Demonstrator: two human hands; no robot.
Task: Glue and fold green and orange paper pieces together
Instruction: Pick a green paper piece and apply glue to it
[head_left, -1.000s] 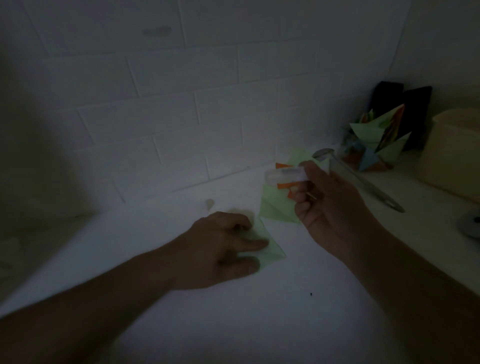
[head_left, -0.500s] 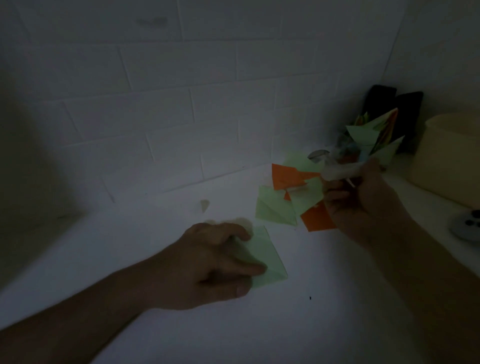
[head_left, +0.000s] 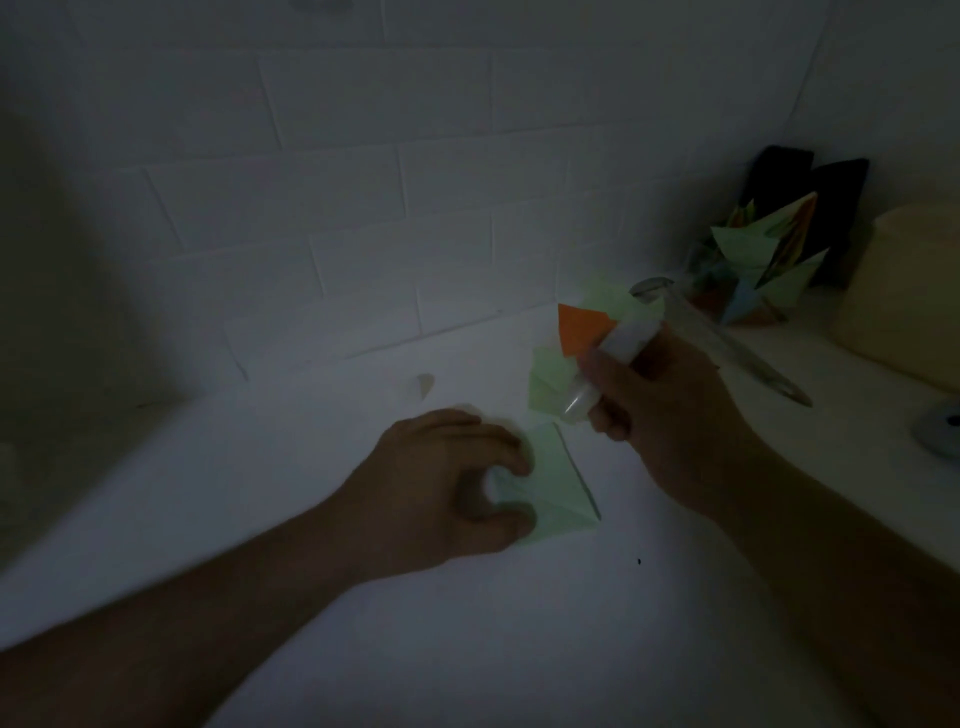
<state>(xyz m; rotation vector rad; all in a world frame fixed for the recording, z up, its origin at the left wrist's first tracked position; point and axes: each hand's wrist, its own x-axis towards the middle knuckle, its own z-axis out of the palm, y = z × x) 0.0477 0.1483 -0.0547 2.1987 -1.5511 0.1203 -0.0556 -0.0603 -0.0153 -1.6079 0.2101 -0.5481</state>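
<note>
Dim light falls on a white counter (head_left: 519, 649) where the left hand (head_left: 447, 493) rests on a folded green paper piece (head_left: 556, 493), its fingertips and thumb curled down onto the near-left part of the paper. Just beyond, the right hand (head_left: 670, 410) grips a white glue stick (head_left: 608, 364), tip angled down toward that piece. Behind the stick lie an orange paper piece (head_left: 576, 325) and more green pieces (head_left: 545, 382), with a multicoloured folded paper model (head_left: 763, 260) near the tiled wall.
</note>
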